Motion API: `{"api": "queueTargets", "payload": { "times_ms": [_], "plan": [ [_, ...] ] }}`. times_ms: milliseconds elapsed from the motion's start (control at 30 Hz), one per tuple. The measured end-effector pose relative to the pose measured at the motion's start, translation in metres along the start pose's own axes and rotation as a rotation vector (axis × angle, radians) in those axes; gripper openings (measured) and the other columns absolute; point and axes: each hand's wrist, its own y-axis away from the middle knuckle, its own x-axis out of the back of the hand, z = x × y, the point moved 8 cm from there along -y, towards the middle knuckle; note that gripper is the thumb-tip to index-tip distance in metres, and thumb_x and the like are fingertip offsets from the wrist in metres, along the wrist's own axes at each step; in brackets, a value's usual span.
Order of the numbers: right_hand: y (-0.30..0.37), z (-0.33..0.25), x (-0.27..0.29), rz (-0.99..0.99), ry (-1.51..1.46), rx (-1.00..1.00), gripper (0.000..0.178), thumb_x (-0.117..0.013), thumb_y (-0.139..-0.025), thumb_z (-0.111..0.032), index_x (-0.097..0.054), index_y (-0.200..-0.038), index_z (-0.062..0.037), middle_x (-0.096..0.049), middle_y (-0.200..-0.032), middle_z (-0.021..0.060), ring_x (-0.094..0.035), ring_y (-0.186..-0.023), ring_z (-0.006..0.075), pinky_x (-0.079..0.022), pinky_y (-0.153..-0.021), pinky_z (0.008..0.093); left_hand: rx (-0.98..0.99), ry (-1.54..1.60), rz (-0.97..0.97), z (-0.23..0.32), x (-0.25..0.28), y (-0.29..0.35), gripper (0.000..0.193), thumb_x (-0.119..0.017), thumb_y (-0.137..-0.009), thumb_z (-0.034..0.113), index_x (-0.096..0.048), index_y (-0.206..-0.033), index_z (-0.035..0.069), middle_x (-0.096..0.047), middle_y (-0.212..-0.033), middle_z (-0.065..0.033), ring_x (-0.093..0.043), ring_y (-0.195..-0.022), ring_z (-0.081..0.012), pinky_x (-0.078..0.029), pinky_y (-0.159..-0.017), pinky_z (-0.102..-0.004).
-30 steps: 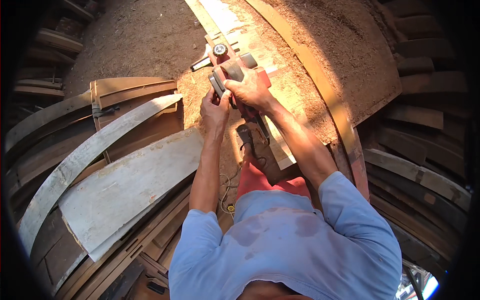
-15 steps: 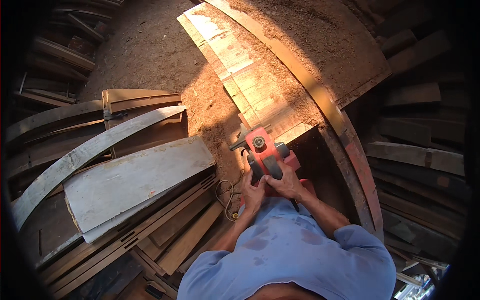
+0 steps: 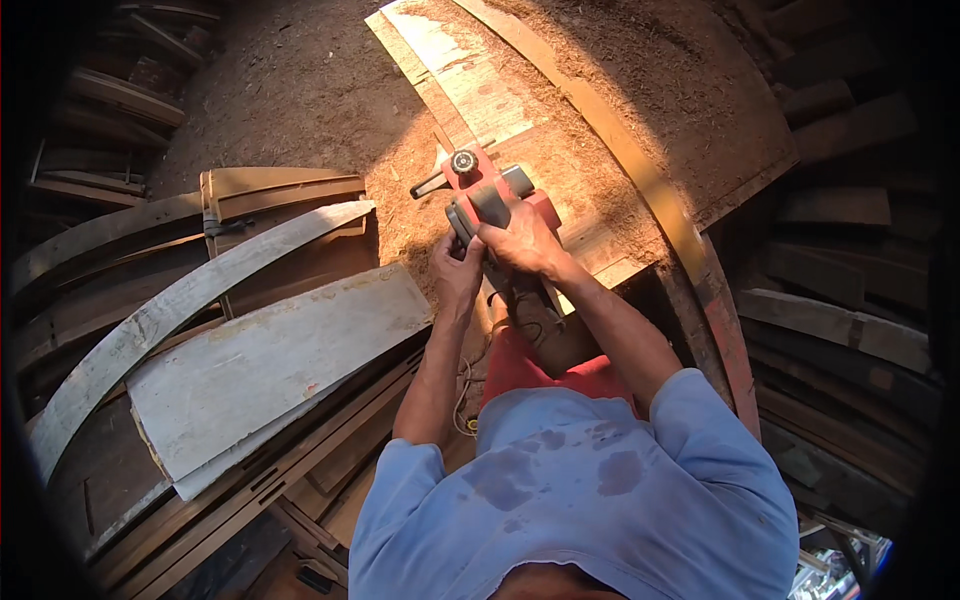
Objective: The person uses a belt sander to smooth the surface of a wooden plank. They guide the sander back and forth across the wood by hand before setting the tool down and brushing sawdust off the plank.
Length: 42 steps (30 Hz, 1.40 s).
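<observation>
A red and black electric planer (image 3: 539,207) with a round front knob (image 3: 463,162) sits over the left edge of a pale wooden board (image 3: 480,95). My right hand (image 3: 527,240) is closed around its black rear handle. Beside it, my left hand (image 3: 457,270) has its fingers pressed against the planer's black left side, the thumb near the right hand. The fingertips of both hands are partly hidden by the tool. A dark bar with a grip (image 3: 430,185) sticks out to the left of the planer's front. Wood shavings lie over the board.
A long curved wooden strip (image 3: 625,150) runs along the board's right side. To the left are a curved pale plank (image 3: 190,285), a wide whitish board (image 3: 290,365) and stacked timber. A cord (image 3: 463,390) hangs near my legs. More planks (image 3: 840,315) are piled at right.
Both my hands have carried the planer forward and to the left, away from my body and along the board. My arms are now stretched out further.
</observation>
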Motion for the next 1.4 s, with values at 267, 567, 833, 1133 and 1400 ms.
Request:
{"api": "queueTargets", "payload": {
  "times_ms": [267, 567, 833, 1133, 1400],
  "plan": [
    [-0.042, -0.042, 0.0, 0.057, -0.056, 0.188, 0.048, -0.07, -0.083, -0.031, -0.067, -0.116, 0.0031, -0.071, -0.095, 0.016, -0.067, -0.09, 0.024, -0.054, -0.082, 0.0368, 0.024, -0.017, 0.023, 0.02, 0.019, -0.066, 0.038, -0.071, -0.1, 0.035, -0.071, -0.116, 0.0, -0.065, -0.08, -0.0001, -0.055, -0.069, -0.0103, -0.046, -0.063, -0.031],
    [0.093, 0.03, 0.003, -0.029, -0.059, -0.091, 0.058, -0.074, -0.084, -0.035, -0.059, -0.121, 0.0079, -0.071, -0.103, 0.0268, -0.073, -0.097, 0.0347, -0.058, -0.084, 0.0443, 0.076, 0.076, -0.051, -0.009, -0.022, 0.082, 0.042, -0.07, -0.102, 0.03, -0.065, -0.127, -0.003, -0.073, -0.108, -0.0096, -0.069, -0.094, -0.0146, -0.058, -0.082, -0.0308],
    [0.227, 0.092, 0.001, -0.01, -0.027, -0.121, 0.048, -0.077, -0.088, -0.035, -0.064, -0.114, 0.0038, -0.072, -0.101, 0.0248, -0.073, -0.094, 0.0345, -0.057, -0.084, 0.0449, 0.17, -0.066, -0.039, -0.057, -0.046, 0.218, 0.04, -0.074, -0.098, 0.015, -0.063, -0.132, -0.004, -0.072, -0.115, -0.0137, -0.072, -0.105, -0.021, -0.06, -0.09, -0.0342],
    [0.088, 0.027, -0.001, 0.014, -0.033, -0.054, 0.053, -0.074, -0.086, -0.039, -0.065, -0.117, 0.0033, -0.073, -0.102, 0.0233, -0.073, -0.097, 0.0321, -0.057, -0.085, 0.0426, 0.129, 0.118, -0.074, -0.002, -0.019, 0.072, 0.034, -0.071, -0.103, 0.025, -0.067, -0.122, -0.003, -0.074, -0.105, -0.0092, -0.071, -0.091, -0.0144, -0.058, -0.083, -0.0308],
    [0.029, -0.022, -0.005, 0.008, -0.173, 0.006, 0.054, -0.074, -0.082, -0.034, -0.063, -0.119, 0.0044, -0.074, -0.089, 0.0163, -0.072, -0.075, 0.0226, -0.058, -0.069, 0.0365, 0.03, 0.095, -0.096, 0.024, 0.017, -0.002, 0.045, -0.071, -0.103, 0.03, -0.059, -0.129, -0.006, -0.072, -0.104, -0.008, -0.065, -0.083, -0.0114, -0.053, -0.073, -0.026]
  ]
}}
